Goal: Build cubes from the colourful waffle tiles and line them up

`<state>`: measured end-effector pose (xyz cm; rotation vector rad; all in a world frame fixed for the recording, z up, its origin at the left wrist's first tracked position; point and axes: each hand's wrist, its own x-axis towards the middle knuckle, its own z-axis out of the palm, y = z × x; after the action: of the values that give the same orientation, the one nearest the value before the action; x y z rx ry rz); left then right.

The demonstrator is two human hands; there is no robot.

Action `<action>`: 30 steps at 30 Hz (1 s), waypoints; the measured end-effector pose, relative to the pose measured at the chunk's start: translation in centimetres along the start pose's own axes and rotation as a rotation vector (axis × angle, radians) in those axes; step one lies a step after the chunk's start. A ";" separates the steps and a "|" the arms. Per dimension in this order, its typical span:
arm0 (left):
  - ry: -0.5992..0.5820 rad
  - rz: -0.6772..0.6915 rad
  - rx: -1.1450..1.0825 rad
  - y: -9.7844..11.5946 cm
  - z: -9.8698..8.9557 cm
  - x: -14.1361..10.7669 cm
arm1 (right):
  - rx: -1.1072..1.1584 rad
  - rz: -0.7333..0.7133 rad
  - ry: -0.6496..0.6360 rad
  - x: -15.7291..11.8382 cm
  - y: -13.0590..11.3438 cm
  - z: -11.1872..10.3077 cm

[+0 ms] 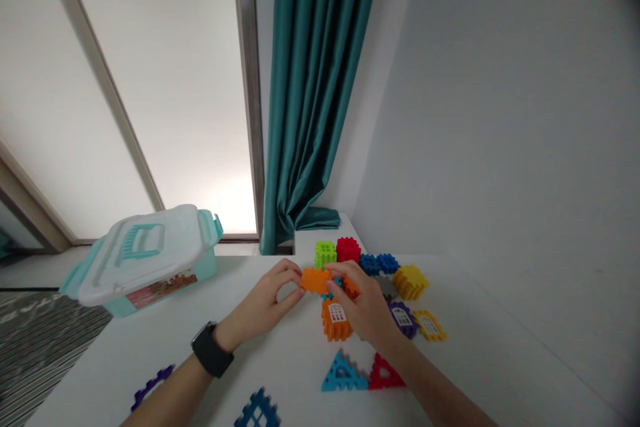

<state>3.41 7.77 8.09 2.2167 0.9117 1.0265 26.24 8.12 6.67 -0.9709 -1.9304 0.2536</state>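
Observation:
Between my two hands is an orange building tile [316, 281] with notched edges, raised above the white table. My left hand [270, 295], with a black watch on its wrist, pinches the tile's left edge between thumb and fingers. On the opposite edge, my right hand [361, 301] has its thumb and fingertips closed. Just below the held tile stands a stack of orange window tiles [337, 321]. Parts of other orange and light blue pieces show behind my right fingers, partly hidden.
Stacks of green [325, 254], red [349, 250] and yellow tiles [411, 282] stand farther back. Purple [403, 319] and yellow window tiles [430, 325] lie to the right. Nearer are blue [343, 372] and red triangles [384, 373]. A lidded plastic box [150, 253] stands left.

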 end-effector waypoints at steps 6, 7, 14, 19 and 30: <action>0.051 -0.108 -0.189 -1.1 1.0 0.0 | 0.026 0.079 -0.072 -0.1 0.1 -0.1; 0.057 -0.130 -0.220 -1.4 1.2 0.0 | 0.022 0.059 -0.085 -0.1 0.2 -0.1; 0.080 -0.233 -0.330 -2.4 1.8 0.0 | -0.082 -0.079 -0.169 -0.3 0.6 -0.2; 0.045 -0.220 -0.259 -2.0 1.9 -0.2 | -0.103 -0.093 -0.205 0.0 0.6 -0.5; 0.068 0.061 0.374 -1.9 1.0 -0.6 | -0.104 -0.119 -0.345 0.1 1.1 -1.1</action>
<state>3.23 8.33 5.97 2.5402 1.1510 1.0316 27.71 8.71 6.80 -0.9204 -2.3274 0.2679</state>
